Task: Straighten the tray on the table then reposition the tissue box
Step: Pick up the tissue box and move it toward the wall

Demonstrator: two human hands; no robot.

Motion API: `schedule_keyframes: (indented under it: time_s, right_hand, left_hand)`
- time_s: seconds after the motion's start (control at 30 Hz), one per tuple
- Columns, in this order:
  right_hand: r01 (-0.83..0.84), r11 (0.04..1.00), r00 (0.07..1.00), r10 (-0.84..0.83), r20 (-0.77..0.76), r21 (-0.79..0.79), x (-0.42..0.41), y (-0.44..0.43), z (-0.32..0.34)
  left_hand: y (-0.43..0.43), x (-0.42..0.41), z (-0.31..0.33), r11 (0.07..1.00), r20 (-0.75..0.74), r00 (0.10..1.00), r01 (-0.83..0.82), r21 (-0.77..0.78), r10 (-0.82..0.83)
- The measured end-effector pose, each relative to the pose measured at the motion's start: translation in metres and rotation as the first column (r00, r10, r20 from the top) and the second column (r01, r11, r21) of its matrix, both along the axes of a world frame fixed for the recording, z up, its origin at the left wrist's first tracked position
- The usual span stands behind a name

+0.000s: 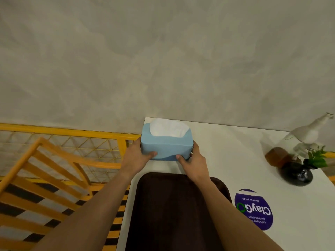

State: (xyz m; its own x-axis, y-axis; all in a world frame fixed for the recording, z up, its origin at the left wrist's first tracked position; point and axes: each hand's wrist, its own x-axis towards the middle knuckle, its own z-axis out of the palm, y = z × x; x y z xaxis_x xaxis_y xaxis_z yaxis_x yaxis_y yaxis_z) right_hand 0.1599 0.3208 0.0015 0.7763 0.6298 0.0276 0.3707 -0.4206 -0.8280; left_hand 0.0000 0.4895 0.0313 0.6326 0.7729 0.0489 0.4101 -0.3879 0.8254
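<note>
A light blue tissue box (165,146) with white tissue poking out of its top sits near the far left corner of the white table (235,151). My left hand (136,156) grips its left end and my right hand (193,161) grips its right end, thumbs on the near face. Whether the box rests on the table or is slightly lifted is unclear. A dark brown tray (172,211) lies on the table just in front of the box, under my forearms, its sides roughly parallel to the table's left edge.
A round purple sticker (253,209) is on the table right of the tray. At the far right stand a white animal figurine (306,136), a brown block (277,156) and a black vase with green leaves (299,173). An orange chair (45,178) and a yellow railing (72,132) are at left.
</note>
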Motion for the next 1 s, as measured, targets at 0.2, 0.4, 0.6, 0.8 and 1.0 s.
schedule_keyframes:
  time_s: [0.2, 0.4, 0.6, 0.8, 1.0]
  right_hand:
    - [-0.003, 0.999, 1.0, 0.002, 0.018, 0.04, 0.008, 0.011, -0.006]
    - [-0.033, 0.998, 0.999, 0.031, 0.043, 0.048, 0.028, 0.022, -0.005]
    - [-0.044, 0.999, 0.996, 0.043, 0.078, 0.007, 0.051, 0.037, -0.005]
    - [-0.087, 0.995, 0.992, 0.09, 0.084, -0.045, 0.072, 0.051, -0.002]
    - [-0.103, 0.991, 0.987, 0.112, 0.117, -0.081, 0.085, 0.066, 0.0]
  left_hand:
    - [0.01, 0.01, -0.009, 1.0, -0.015, 1.0, -0.008, 0.004, 0.008]
    - [0.021, 0.026, -0.01, 0.998, -0.056, 0.998, 0.009, -0.064, -0.013]
    - [0.036, 0.048, -0.014, 0.999, -0.144, 0.989, -0.018, -0.038, 0.013]
    - [0.062, 0.062, -0.018, 0.999, -0.175, 0.985, 0.003, -0.042, -0.011]
    - [0.085, 0.069, -0.025, 1.0, -0.17, 0.985, 0.018, 0.006, -0.017]
